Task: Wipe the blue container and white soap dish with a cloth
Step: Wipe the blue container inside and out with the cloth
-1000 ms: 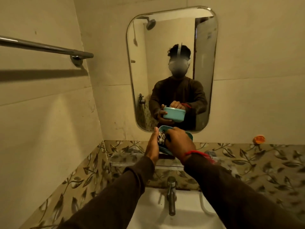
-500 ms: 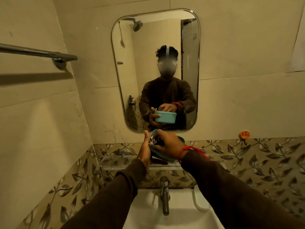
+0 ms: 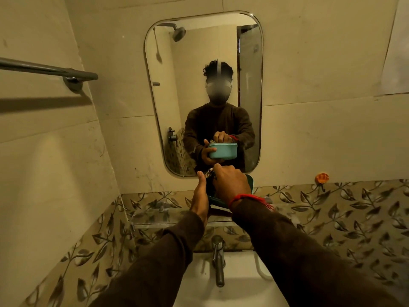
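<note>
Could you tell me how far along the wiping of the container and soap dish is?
In hand: the left hand holds the blue container while the right hand presses the cloth inside it. Nothing looks finished. Left: the soap dish, not visible here.

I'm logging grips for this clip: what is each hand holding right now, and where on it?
Left hand grips the blue container by its side. Right hand pinches the cloth, bunched inside the container.

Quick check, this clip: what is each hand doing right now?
Left hand: grips the blue container from its left side and below.
Right hand: fingers curled on the cloth, pressing it into the container.
</note>
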A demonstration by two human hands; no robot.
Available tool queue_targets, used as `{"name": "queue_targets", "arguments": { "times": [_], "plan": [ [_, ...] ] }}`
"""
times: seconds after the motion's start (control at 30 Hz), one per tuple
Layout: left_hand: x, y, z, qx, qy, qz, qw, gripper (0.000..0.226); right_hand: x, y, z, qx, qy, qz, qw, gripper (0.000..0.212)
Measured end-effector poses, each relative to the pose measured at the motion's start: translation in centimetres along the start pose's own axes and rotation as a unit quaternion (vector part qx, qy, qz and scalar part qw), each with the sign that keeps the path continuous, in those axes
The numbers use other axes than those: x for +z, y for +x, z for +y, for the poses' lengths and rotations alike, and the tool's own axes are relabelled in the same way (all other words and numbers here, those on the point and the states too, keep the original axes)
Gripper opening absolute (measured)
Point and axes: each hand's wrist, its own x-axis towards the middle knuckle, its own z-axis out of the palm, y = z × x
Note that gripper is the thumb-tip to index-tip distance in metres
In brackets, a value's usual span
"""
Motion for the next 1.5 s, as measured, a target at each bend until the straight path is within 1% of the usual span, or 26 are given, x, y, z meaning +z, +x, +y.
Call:
{"name": "queue_targets", "arguments": {
  "times": [0.07, 0.17, 0.27, 0.33, 0.43, 0.5, 0.6, 0.73, 0.8, 0.83, 0.93, 1.03, 1.13, 1.2, 1.3, 1.37, 1.5],
  "plan": [
    [0.0, -0.1, 0.1, 0.001, 0.002, 0.001, 1.0, 0.093, 0.0, -0.1, -0.1, -0.014, 0.001, -0.003, 1.0, 0.017],
    [-0.5, -0.4, 0.6, 0.006, 0.037, -0.004, 0.999, 0.094, 0.0, -0.1, 0.3, -0.03, 0.009, -0.023, 0.999, 0.021],
    [-1.1, -0.5, 0.9, 0.011, 0.073, -0.01, 0.997, 0.104, 0.3, -0.6, 0.6, -0.057, 0.016, -0.058, 0.997, 0.025],
    [-1.3, -0.4, 1.0, 0.013, 0.09, -0.012, 0.996, 0.105, 0.1, -0.9, 0.8, -0.089, 0.039, -0.089, 0.991, 0.027],
    [-1.4, -0.5, 1.1, 0.012, 0.108, -0.011, 0.994, 0.095, -0.7, -1.1, 1.1, -0.148, 0.061, -0.153, 0.975, 0.025],
    [-1.6, -0.4, 1.0, 0.007, 0.11, -0.005, 0.994, 0.094, -1.1, -1.1, 1.2, -0.18, 0.066, -0.199, 0.961, 0.025],
    [-1.8, -0.2, 0.5, 0.0, 0.089, 0.001, 0.996, 0.096, -1.3, -0.9, 1.1, -0.211, 0.031, -0.246, 0.945, 0.026],
    [-1.5, -0.3, 0.0, -0.01, 0.063, 0.007, 0.998, 0.088, -2.1, -0.5, 1.3, -0.227, -0.019, -0.301, 0.926, 0.028],
    [-1.5, -0.3, -0.1, -0.008, 0.063, 0.0, 0.998, 0.086, -2.5, -0.5, 1.3, -0.228, -0.04, -0.312, 0.921, 0.028],
    [-1.5, -0.4, 0.0, -0.007, 0.067, -0.002, 0.998, 0.086, -2.5, -0.5, 1.2, -0.228, -0.044, -0.306, 0.923, 0.029],
    [-1.6, -0.2, 0.4, -0.01, 0.083, 0.007, 0.996, 0.085, -2.2, -0.7, 0.7, -0.212, -0.05, -0.245, 0.945, 0.03],
    [-1.6, -0.1, 0.6, -0.01, 0.115, 0.005, 0.993, 0.089, -1.6, -0.4, -0.1, -0.153, -0.068, -0.202, 0.965, 0.029],
    [-1.7, 0.0, 0.6, 0.004, 0.124, 0.009, 0.992, 0.095, -1.1, 0.0, -0.2, -0.103, -0.056, -0.135, 0.984, 0.032],
    [-1.6, 0.2, 0.8, 0.019, 0.125, 0.019, 0.992, 0.097, -0.6, 0.0, -0.1, -0.094, -0.066, -0.086, 0.99, 0.033],
    [-1.7, 0.1, 1.4, 0.049, 0.124, 0.032, 0.991, 0.094, 0.4, 0.0, -0.5, -0.105, -0.094, -0.037, 0.989, 0.032],
    [-1.7, 0.0, 1.7, 0.058, 0.124, 0.032, 0.99, 0.092, 0.6, 0.1, -0.7, -0.104, -0.1, -0.021, 0.989, 0.031],
    [-1.7, 0.0, 1.5, 0.058, 0.11, 0.028, 0.992, 0.09, 0.1, 0.4, -1.0, -0.078, -0.088, -0.043, 0.992, 0.029]
  ]
}}
